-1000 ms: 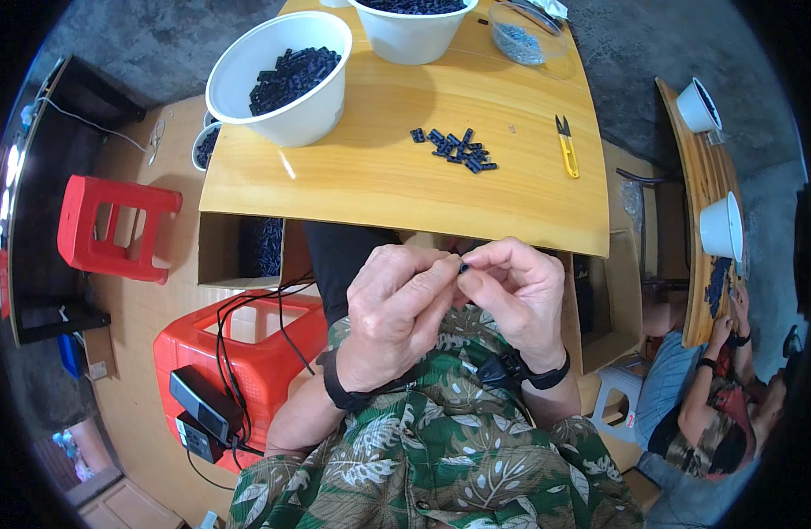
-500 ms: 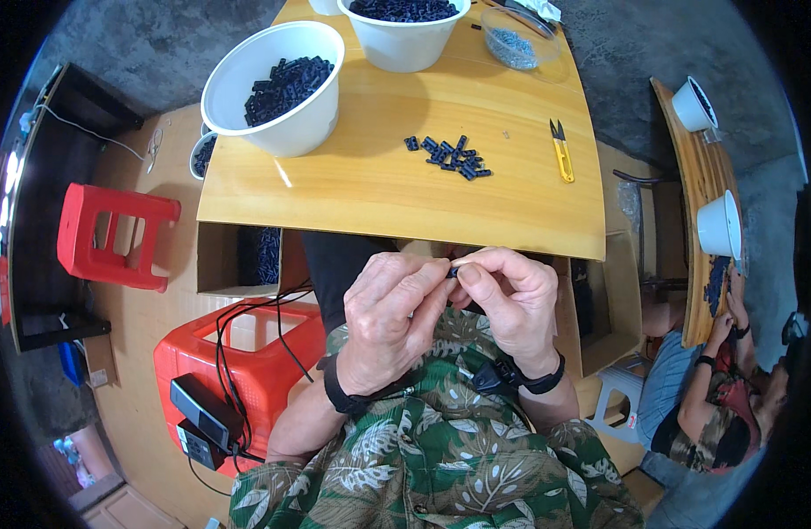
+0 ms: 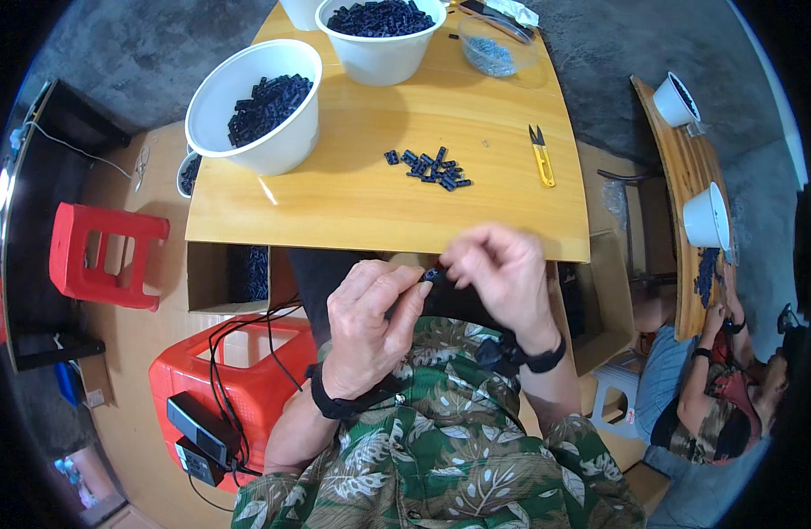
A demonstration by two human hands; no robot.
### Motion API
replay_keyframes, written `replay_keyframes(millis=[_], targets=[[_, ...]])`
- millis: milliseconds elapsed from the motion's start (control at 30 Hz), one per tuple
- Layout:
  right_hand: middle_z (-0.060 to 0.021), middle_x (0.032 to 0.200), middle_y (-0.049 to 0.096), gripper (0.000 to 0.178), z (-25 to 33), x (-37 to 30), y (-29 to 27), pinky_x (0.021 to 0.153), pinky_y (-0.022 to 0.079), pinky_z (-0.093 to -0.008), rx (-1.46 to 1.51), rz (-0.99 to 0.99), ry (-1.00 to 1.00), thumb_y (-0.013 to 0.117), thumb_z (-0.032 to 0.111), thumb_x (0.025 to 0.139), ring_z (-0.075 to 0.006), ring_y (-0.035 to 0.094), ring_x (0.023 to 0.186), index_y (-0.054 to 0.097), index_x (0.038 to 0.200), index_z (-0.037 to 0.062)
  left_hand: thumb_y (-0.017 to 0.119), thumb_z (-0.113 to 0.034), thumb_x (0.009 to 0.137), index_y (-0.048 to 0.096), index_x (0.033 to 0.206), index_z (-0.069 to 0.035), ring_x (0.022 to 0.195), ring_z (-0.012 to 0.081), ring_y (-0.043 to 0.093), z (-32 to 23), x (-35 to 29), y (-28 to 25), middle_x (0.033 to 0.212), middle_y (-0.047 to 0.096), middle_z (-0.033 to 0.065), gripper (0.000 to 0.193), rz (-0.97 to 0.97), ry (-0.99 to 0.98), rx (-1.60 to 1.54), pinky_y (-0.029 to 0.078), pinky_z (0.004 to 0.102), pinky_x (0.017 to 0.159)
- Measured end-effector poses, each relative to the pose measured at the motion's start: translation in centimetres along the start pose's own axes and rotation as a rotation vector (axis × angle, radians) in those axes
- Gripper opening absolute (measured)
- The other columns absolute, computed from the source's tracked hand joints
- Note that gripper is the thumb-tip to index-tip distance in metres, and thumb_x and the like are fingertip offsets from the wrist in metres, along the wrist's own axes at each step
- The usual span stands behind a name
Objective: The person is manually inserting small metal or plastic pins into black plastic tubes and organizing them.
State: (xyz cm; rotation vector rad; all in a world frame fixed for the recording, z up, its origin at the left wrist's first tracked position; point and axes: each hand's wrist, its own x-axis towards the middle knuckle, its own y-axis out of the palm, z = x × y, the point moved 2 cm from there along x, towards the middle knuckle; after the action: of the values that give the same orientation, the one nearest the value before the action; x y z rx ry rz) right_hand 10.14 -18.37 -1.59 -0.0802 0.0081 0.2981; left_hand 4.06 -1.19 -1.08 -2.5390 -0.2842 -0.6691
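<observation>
My left hand point(image 3: 370, 319) pinches a small black plastic piece point(image 3: 432, 275) between thumb and fingertips, just off the table's near edge. To its right, my right hand point(image 3: 504, 275) is apart from the piece; its bent fingers are blurred, so whether they hold anything is unclear. A loose pile of similar black pieces point(image 3: 442, 171) lies on the yellow wooden table point(image 3: 361, 207) beyond my hands. Right of the pile lie yellow-handled thread snips point(image 3: 544, 159).
Two white tubs of black pieces, one nearer point(image 3: 292, 132) and one farther point(image 3: 379, 60), stand at the table's far left. A clear dish point(image 3: 517, 69) holds tiny bluish parts. A red stool point(image 3: 180, 353) carries cables and black boxes. At another bench, a person point(image 3: 723, 388) handles black pieces.
My right hand has come away from the black piece, moving up and to the right. The piece stays in my left hand. The whole view has shifted slightly.
</observation>
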Motion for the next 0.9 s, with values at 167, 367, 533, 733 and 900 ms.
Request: replay_keyframes(millis=[167, 367, 533, 733, 900], targets=[[-0.0063, 0.079, 0.071, 0.011, -2.1, 6.6, -5.3, 0.063, 0.051, -0.0251, -0.336, -0.368, -0.083, 0.068, 0.008, 0.090, -0.0095, 0.063, 0.067, 0.069, 0.091, -0.0027, 0.075, 0.003, 0.079, 0.071, 0.093, 0.001, 0.071, 0.0215, 0.065, 0.0, 0.2, -0.2, 0.080, 0.069, 0.0116, 0.015, -0.022, -0.110, -0.108, 0.050, 0.0302, 0.066], [-0.0157, 0.080, 0.071, 0.012, -3.2, 11.1, -6.8, 0.067, 0.054, -0.0328, -0.627, -0.426, -0.202, 0.070, 0.008, 0.084, -0.0217, 0.069, 0.071, 0.071, 0.088, -0.0032, 0.075, 0.002, 0.080, 0.071, 0.094, 0.001, 0.071, 0.0196, 0.064, 0.4, 0.1, -0.1, 0.079, 0.068, 0.0104, 0.014, -0.014, -0.122, -0.157, 0.049, 0.0290, 0.067], [-0.0191, 0.083, 0.071, 0.013, -3.9, 12.8, -6.4, 0.070, 0.054, -0.0370, -0.749, -0.388, -0.237, 0.071, 0.009, 0.081, -0.0287, 0.069, 0.074, 0.072, 0.086, -0.0022, 0.074, 0.003, 0.080, 0.072, 0.094, 0.001, 0.072, 0.0190, 0.064, 0.4, 0.0, -0.1, 0.079, 0.068, 0.0098, 0.014, -0.007, -0.147, -0.151, 0.049, 0.0290, 0.067], [-0.0200, 0.082, 0.069, 0.013, -4.6, 13.3, -6.9, 0.071, 0.054, -0.0396, -0.843, -0.370, -0.260, 0.071, 0.010, 0.081, -0.0316, 0.069, 0.074, 0.070, 0.083, -0.0021, 0.074, 0.003, 0.080, 0.072, 0.094, 0.001, 0.071, 0.0185, 0.063, 0.1, 0.0, -0.2, 0.080, 0.069, 0.0100, 0.014, -0.012, -0.141, -0.157, 0.049, 0.0288, 0.067], [-0.0115, 0.079, 0.069, 0.015, -3.5, 10.6, -5.2, 0.061, 0.054, -0.0316, -0.372, -0.347, -0.080, 0.069, 0.012, 0.089, -0.0187, 0.068, 0.067, 0.067, 0.096, -0.0015, 0.074, 0.003, 0.080, 0.072, 0.093, 0.002, 0.071, 0.0185, 0.063, 0.4, -0.1, -0.5, 0.080, 0.069, 0.0097, 0.014, -0.004, -0.142, -0.152, 0.049, 0.0286, 0.066]])
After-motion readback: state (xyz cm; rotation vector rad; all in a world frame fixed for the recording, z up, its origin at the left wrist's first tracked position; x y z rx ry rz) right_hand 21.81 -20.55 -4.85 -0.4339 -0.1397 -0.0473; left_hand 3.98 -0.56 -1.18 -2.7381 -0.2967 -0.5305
